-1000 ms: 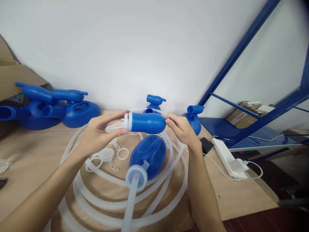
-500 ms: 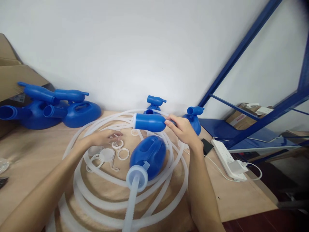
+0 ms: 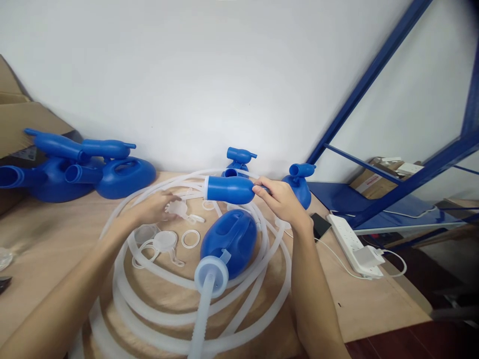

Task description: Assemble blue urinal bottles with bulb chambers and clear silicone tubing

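My right hand is closed around the narrow spout of a blue plastic funnel-shaped piece, held level with a white ring at its wide left end. Between the fingers of my left hand is a translucent white cap with a strap. Just below lie a white ring and another translucent cap with a tab. A blue plastic bottle rests inside coils of translucent hose. Its mouth carries a white cap with a hose running from it toward me.
Blue bottles with funnel pieces on top stand at the left, near a cardboard box. More blue bottles stand along the wall. A white power strip with a charger, a dark phone and a blue metal rack are at the right.
My left hand has lifted a translucent cap with a strap from among the loose parts. My right hand still holds the blue funnel piece, nearly in place.
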